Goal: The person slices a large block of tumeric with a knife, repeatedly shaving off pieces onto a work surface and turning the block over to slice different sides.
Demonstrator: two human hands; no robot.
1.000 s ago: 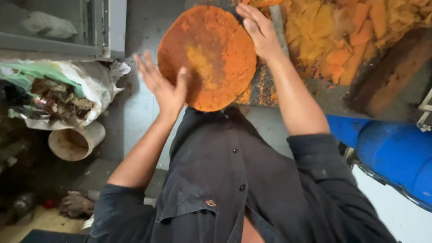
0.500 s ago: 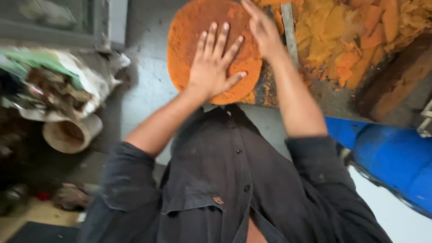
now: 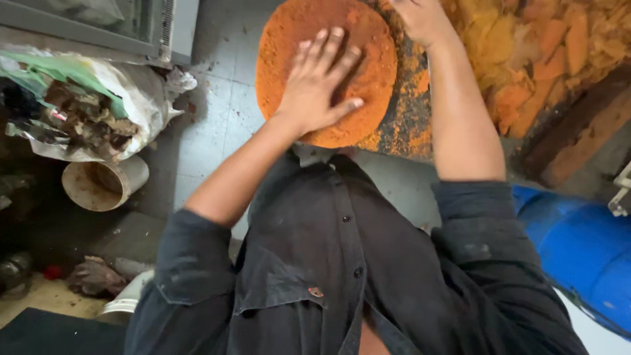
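A round orange-brown disc (image 3: 368,39), powdery on its face, is held out in front of my chest. My left hand (image 3: 319,82) lies flat on its face with the fingers spread. At the disc's upper right edge my right hand (image 3: 420,20) grips the rim, partly cut off by the top of the frame. Both of my arms wear rolled dark sleeves.
A pile of orange and yellow pieces (image 3: 532,59) lies at the upper right beside a brown wooden block (image 3: 578,138). A blue barrel (image 3: 585,250) is at the right. To the left are a white sack of scraps (image 3: 85,112) and a pale pipe piece (image 3: 105,184) on the grey floor.
My left hand moved from the disc's left edge onto its face and now presses flat there. The disc shifted slightly upward in view. My right hand stays at the rim.
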